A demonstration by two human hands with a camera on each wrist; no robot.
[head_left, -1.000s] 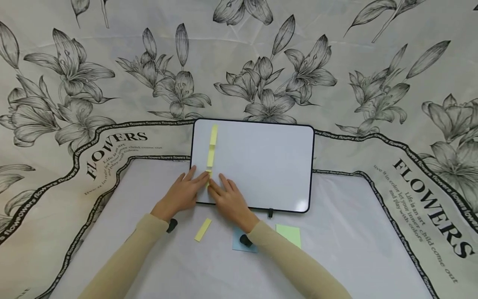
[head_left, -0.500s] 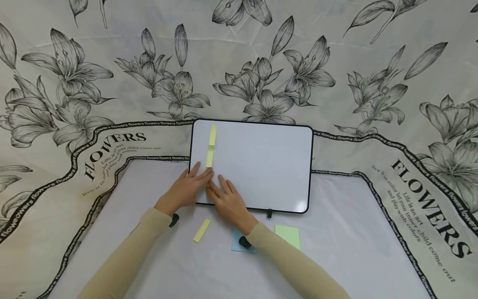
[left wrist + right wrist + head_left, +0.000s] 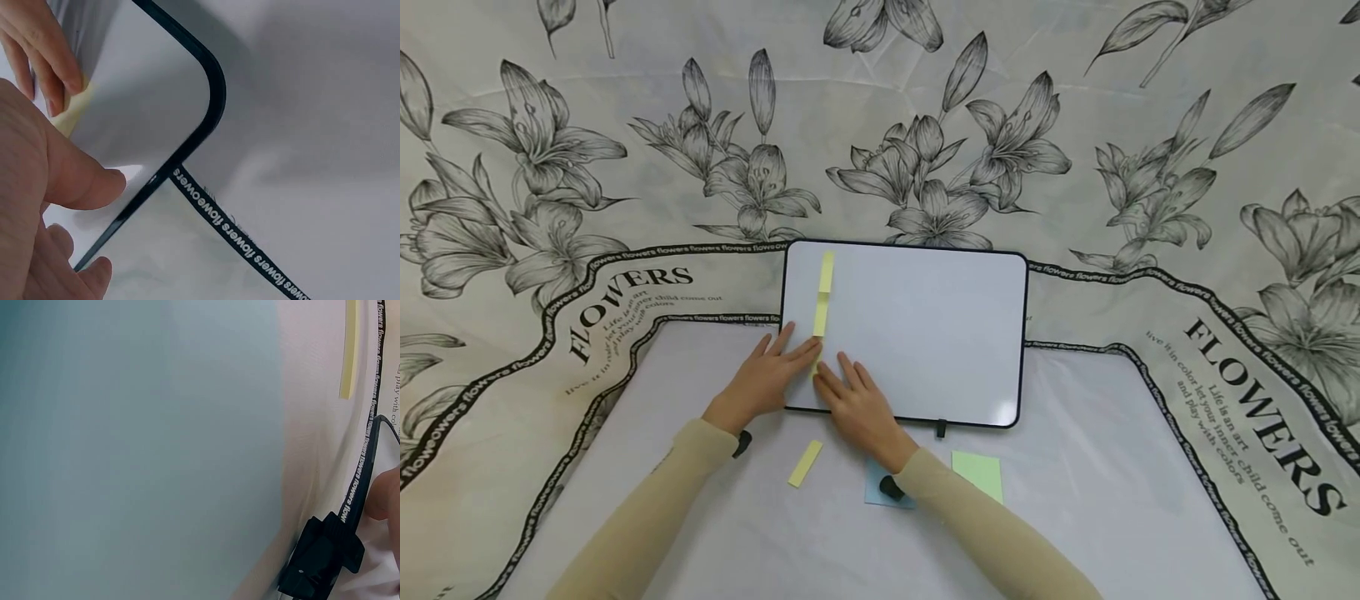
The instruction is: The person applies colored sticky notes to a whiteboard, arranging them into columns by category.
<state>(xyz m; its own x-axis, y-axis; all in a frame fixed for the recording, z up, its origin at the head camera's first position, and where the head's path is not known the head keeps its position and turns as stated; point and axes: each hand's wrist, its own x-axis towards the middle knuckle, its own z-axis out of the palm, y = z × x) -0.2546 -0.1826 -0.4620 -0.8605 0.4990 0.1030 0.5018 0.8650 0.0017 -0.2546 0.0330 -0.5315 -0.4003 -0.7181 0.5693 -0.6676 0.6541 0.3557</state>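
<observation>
A white board [image 3: 925, 333] with a black rim carries yellow paper strips [image 3: 822, 312] in a column near its left side. At the column's lower end, a further yellow strip [image 3: 816, 360] is partly covered by fingertips. My left hand [image 3: 752, 383] lies with fingers spread over the board's left edge, its fingertips at that strip. My right hand [image 3: 861, 404] rests on the lower board, extended fingers touching the strip's lower end. In the left wrist view, right-hand fingers [image 3: 47, 47] press on the yellow strip [image 3: 74, 112].
A loose yellow strip [image 3: 805, 463] lies in front of the board. Blue paper [image 3: 875, 492] sits under the right wrist, beside a green sheet [image 3: 981, 473]. A black clip [image 3: 942, 428] is on the board's lower edge. Flower-printed cloth [image 3: 760, 192] covers the background.
The left hand first slid slightly right and up over the lower strip, then drew back left, showing more of it. The right hand has stayed nearly in place.
</observation>
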